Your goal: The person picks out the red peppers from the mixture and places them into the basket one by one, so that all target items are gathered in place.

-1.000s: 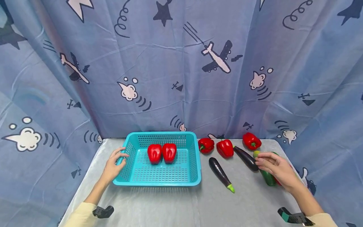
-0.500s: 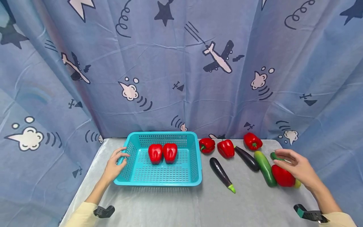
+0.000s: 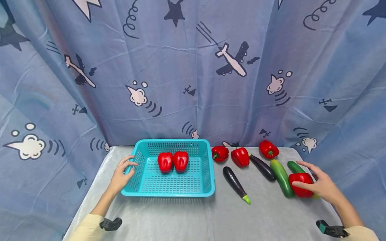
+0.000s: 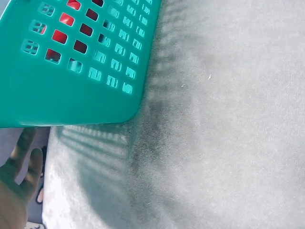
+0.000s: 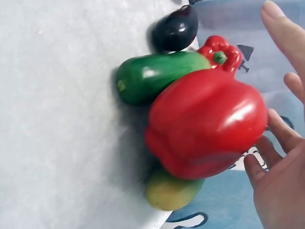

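Note:
My right hand (image 3: pixel 325 185) is spread around a red bell pepper (image 3: pixel 301 179) at the table's right side, thumb on the near side and fingers on the far side. In the right wrist view the pepper (image 5: pixel 209 124) fills the middle, and the fingers (image 5: pixel 283 131) are straight or slightly bent beside it. At the left end of a turquoise plastic basket (image 3: pixel 170 195), my left hand (image 3: pixel 120 175) has its fingers extended to the rim and its thumb apart. Two red bell peppers (image 3: pixel 165 163) lie side by side in the basket.
A green cucumber (image 3: pixel 282 179) lies left of the right hand's pepper, another (image 3: pixel 295 166) behind it. Two eggplants (image 3: pixel 235 184) and three more red peppers (image 3: pixel 240 157) lie right of the basket. A patterned blue curtain (image 3: pixel 181 67) hangs behind the table (image 3: pixel 169 221).
My right hand has moved right from above the left cucumber, then lowered around the red bell pepper with thumb and fingers spread wider. The left hand stays at the basket's rim.

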### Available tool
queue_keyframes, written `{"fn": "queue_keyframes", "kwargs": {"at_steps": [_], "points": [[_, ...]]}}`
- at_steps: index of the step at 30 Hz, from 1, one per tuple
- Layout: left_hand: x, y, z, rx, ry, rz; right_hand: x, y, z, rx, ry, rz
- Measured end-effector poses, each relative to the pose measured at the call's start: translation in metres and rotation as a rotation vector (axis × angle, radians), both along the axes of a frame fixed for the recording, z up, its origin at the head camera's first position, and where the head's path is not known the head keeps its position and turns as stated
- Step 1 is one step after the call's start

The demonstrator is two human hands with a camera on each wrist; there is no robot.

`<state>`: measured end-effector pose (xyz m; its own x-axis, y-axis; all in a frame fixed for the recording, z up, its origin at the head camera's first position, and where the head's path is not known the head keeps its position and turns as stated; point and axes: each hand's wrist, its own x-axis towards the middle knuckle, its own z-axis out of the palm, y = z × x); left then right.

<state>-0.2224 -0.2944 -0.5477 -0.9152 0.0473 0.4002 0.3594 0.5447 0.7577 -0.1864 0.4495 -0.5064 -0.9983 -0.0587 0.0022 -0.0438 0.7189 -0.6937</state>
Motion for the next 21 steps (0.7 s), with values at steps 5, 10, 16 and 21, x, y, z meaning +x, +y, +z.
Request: {"fn": "queue_keyframes", "kwargs": {"at_steps": [5, 10, 16, 21], "points": [[-0.001, -0.002, -0.002, 0.01, -0.007, -0.006, 0.002, 0.006, -0.009, -0.024, -0.071, 0.019], [-0.004, -0.003, -0.003, 0.024, 0.004, -0.016, 0.003, 0.008, -0.017, 0.003, -0.08, 0.014], [-0.004, -0.004, -0.005, 0.027, 0.017, -0.021, 0.001, 0.007, -0.021, 0.032, -0.002, 0.003], [-0.004, -0.004, -0.005, 0.039, 0.013, -0.026, -0.001, 0.005, -0.017, 0.019, -0.009, -0.027]]}}
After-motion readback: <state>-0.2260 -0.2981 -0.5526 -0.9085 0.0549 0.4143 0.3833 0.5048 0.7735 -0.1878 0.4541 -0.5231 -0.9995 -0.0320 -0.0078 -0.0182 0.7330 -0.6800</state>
